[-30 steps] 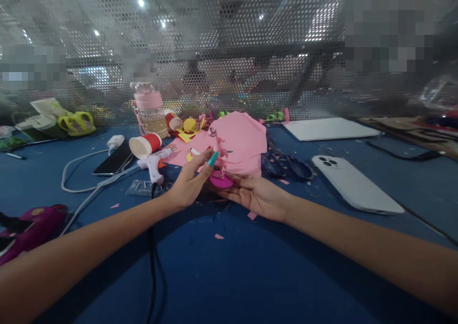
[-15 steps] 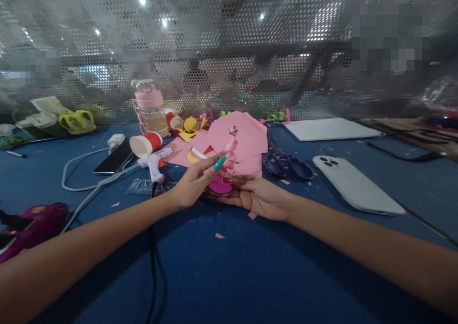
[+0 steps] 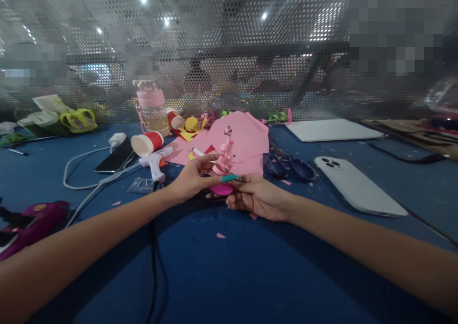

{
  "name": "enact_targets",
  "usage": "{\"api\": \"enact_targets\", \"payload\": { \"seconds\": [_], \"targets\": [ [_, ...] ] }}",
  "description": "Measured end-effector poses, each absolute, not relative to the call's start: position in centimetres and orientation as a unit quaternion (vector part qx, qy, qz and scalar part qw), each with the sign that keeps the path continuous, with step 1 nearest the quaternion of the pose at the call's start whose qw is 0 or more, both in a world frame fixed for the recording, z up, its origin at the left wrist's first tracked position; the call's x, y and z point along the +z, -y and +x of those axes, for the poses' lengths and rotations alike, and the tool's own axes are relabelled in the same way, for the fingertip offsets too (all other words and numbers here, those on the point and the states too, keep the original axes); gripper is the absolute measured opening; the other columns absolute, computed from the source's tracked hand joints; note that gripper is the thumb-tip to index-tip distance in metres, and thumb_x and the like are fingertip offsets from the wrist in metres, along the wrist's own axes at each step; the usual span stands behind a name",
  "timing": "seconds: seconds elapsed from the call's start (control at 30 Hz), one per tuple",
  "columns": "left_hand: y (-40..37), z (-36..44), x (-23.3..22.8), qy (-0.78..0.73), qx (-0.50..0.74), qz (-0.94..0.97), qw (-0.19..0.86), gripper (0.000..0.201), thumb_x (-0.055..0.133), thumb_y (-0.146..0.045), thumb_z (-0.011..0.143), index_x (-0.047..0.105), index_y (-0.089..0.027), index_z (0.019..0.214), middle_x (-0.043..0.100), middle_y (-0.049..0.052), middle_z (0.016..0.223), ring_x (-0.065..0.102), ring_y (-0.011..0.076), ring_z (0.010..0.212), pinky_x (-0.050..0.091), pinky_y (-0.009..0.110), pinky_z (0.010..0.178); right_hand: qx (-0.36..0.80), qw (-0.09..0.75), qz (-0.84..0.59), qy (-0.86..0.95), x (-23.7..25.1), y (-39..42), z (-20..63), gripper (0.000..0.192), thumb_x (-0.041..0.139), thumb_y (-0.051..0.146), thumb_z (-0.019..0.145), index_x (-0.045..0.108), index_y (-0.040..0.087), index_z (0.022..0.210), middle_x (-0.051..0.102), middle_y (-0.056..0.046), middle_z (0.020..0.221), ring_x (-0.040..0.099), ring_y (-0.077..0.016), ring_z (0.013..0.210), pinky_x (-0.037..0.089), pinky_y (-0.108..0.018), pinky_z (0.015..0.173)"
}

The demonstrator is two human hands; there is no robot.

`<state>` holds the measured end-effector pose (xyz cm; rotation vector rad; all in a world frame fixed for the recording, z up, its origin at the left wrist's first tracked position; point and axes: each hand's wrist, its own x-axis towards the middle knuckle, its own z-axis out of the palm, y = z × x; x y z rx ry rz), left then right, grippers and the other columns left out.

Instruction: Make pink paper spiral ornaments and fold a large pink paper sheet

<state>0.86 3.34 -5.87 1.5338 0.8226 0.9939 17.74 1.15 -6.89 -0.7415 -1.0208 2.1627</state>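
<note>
A pink paper spiral stands upright on a round magenta base, above the blue table in front of me. My left hand is closed on it from the left, its thumb with a long teal nail lying across the bottom of the spiral just over the base. From the right, my right hand pinches at the base's edge, its fingers curled. The two sets of fingertips meet near the base, so the exact contact is partly hidden. Behind the spiral lie pink paper sheets.
Left of my hands are a white glue gun with a black cord, a red-and-white paper cup, a black phone and a water bottle. To the right lie blue-handled scissors and a white phone. A perforated metal screen stands behind.
The spiral's top has tipped slightly left. My left thumb has moved down from the spiral to just above the base, and my right fingers have curled in from under it.
</note>
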Motion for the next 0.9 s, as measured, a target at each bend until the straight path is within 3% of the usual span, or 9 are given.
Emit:
{"api": "enact_targets", "payload": {
  "seconds": [0.2,0.3,0.4,0.5,0.67,0.77,0.83,0.9],
  "targets": [
    [-3.6,0.8,-5.7,-0.343,0.406,0.601,0.597,0.048,0.073,-0.008,0.048,0.057,-0.009,0.093,0.067,0.004,0.081,0.063,0.0123,0.069,0.051,0.021,0.061,0.789,0.289,-0.339,0.424,-6.7,-1.1,18.0,0.009,0.042,0.010,0.083,0.050,0.014,0.081,0.058,0.000,0.050,0.054,-0.0071,0.040,0.036,-0.010,0.028],
    [-3.7,0.9,-5.7,-0.343,0.400,0.590,0.612,0.040,0.071,-0.005,0.048,0.058,-0.009,0.086,0.067,0.004,0.079,0.062,0.0108,0.064,0.050,0.020,0.058,0.773,0.287,-0.334,0.457,-6.3,-0.8,18.0,0.004,0.046,0.012,0.079,0.050,0.014,0.080,0.056,0.001,0.047,0.048,-0.0052,0.035,0.031,-0.011,0.027],
    [-3.6,1.1,-5.6,-0.337,0.400,0.602,0.603,0.032,0.070,-0.007,0.050,0.060,-0.010,0.080,0.067,0.002,0.074,0.062,0.0101,0.063,0.050,0.020,0.059,0.746,0.293,-0.358,0.479,-5.9,-0.8,17.8,0.011,0.048,0.013,0.077,0.048,0.014,0.088,0.057,0.002,0.049,0.042,-0.0037,0.031,0.031,-0.013,0.030],
    [-3.6,1.1,-5.8,-0.353,0.416,0.617,0.567,0.026,0.070,-0.010,0.052,0.061,-0.011,0.075,0.066,0.002,0.072,0.062,0.0112,0.066,0.049,0.022,0.062,0.684,0.342,-0.413,0.495,-5.7,-1.3,17.8,0.012,0.046,0.013,0.076,0.047,0.015,0.088,0.051,0.005,0.045,0.038,-0.0042,0.026,0.028,-0.016,0.029],
    [-3.9,1.0,-6.3,-0.401,0.418,0.646,0.497,0.018,0.068,-0.011,0.055,0.060,-0.011,0.071,0.064,0.002,0.071,0.060,0.0118,0.067,0.048,0.025,0.065,0.455,0.486,-0.494,0.559,-6.6,-1.8,18.1,0.010,0.044,0.017,0.077,0.047,0.017,0.087,0.037,0.010,0.042,0.032,-0.0054,0.028,0.024,-0.019,0.030],
    [-4.2,1.0,-6.6,-0.418,0.417,0.669,0.452,0.014,0.067,-0.012,0.056,0.059,-0.011,0.068,0.061,-0.001,0.063,0.057,0.0109,0.062,0.046,0.024,0.063,0.266,0.568,-0.458,0.630,-6.9,-0.6,18.1,0.013,0.046,0.019,0.077,0.044,0.018,0.090,0.045,0.005,0.059,0.042,-0.0075,0.043,0.034,-0.021,0.039],
    [-4.2,1.0,-6.7,-0.421,0.411,0.688,0.425,0.013,0.066,-0.011,0.056,0.058,-0.011,0.066,0.058,-0.002,0.060,0.055,0.0104,0.060,0.045,0.024,0.062,0.144,0.561,-0.393,0.714,-6.3,0.9,17.8,0.016,0.046,0.016,0.077,0.044,0.018,0.092,0.048,0.000,0.072,0.049,-0.0104,0.058,0.042,-0.025,0.052],
    [-4.1,0.9,-6.6,-0.423,0.397,0.711,0.397,0.013,0.066,-0.007,0.055,0.058,-0.011,0.065,0.057,-0.003,0.058,0.054,0.0102,0.059,0.044,0.023,0.061,0.053,0.497,-0.321,0.804,-5.0,2.6,17.0,0.016,0.046,0.011,0.075,0.047,0.017,0.090,0.050,-0.004,0.080,0.050,-0.0144,0.074,0.044,-0.030,0.065]
  ]
}}
